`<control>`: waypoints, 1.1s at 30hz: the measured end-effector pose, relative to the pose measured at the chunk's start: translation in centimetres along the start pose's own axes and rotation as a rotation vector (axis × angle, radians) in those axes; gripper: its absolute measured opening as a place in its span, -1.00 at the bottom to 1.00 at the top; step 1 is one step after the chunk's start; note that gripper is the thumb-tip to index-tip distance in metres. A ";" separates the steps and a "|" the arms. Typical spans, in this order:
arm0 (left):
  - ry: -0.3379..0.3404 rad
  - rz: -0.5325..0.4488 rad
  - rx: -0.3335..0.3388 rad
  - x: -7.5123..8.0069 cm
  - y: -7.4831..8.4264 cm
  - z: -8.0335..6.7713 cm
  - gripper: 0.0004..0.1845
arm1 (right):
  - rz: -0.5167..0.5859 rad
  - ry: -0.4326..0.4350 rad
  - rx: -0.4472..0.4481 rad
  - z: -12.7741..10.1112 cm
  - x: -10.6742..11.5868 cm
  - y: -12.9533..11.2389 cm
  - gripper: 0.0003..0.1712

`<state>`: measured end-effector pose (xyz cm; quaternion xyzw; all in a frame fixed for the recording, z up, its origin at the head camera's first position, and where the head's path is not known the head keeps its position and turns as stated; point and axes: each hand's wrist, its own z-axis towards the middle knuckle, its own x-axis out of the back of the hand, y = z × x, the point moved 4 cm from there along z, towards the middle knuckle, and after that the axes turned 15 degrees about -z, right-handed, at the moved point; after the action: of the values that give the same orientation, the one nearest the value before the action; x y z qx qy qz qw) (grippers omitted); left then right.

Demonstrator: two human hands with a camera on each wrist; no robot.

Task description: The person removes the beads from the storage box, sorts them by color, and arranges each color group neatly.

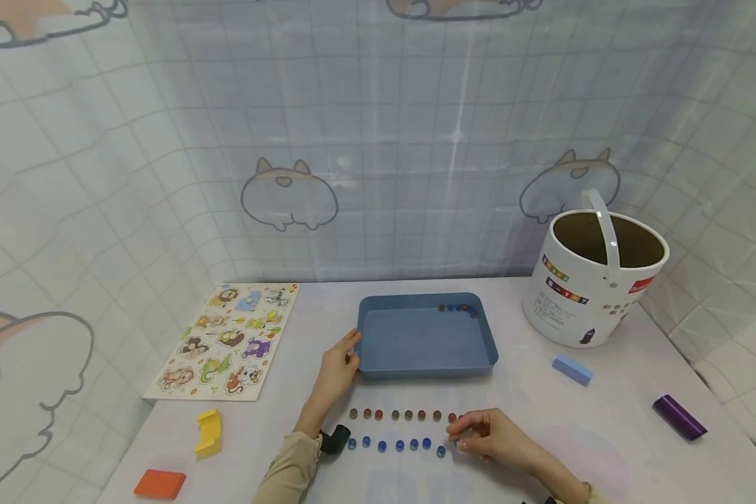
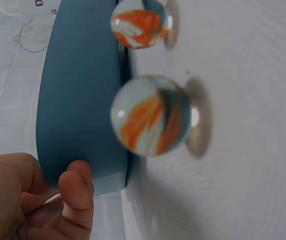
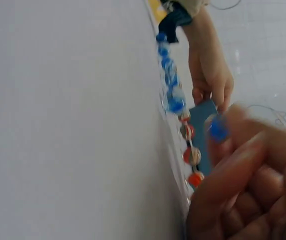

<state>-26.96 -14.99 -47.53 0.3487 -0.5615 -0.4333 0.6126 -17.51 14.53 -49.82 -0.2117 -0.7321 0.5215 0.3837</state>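
A blue tray point(image 1: 425, 350) sits mid-table with a few marbles point(image 1: 457, 308) in its far right corner. My left hand point(image 1: 345, 358) grips the tray's near left corner; the left wrist view shows curled fingers point(image 2: 78, 192) against the tray wall point(image 2: 78, 100). In front of the tray lie a row of orange marbles point(image 1: 393, 414) and a row of blue marbles point(image 1: 393, 444). Two orange-and-white marbles point(image 2: 150, 115) show close up in the left wrist view. My right hand point(image 1: 472, 435) is at the rows' right end and pinches a blue marble point(image 3: 217, 128) in its fingertips.
A white bucket point(image 1: 595, 280) with a handle stands at the back right. An animal puzzle board point(image 1: 227, 339) lies at the left. Loose blocks lie around: yellow point(image 1: 209, 432), orange point(image 1: 159, 484), light blue point(image 1: 572, 369), purple point(image 1: 679, 417). A printed curtain hangs behind the table.
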 end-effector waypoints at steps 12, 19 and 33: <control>-0.004 0.003 0.011 0.1 0.4 0.1 -0.49 | -0.289 0.088 -0.018 0.2 -0.4 -0.2 -0.78; 0.001 -0.002 0.000 0.1 0.1 0.0 -0.49 | -0.240 0.099 0.057 0.2 1.5 -2.3 -0.69; -0.011 -0.013 -0.033 0.0 0.3 -0.2 -0.50 | -0.237 0.285 0.068 7.1 13.5 -6.3 -0.56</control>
<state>-26.74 -14.92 -47.30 0.3400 -0.5554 -0.4484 0.6123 -30.81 17.57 -40.50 -0.1828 -0.6721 0.4617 0.5493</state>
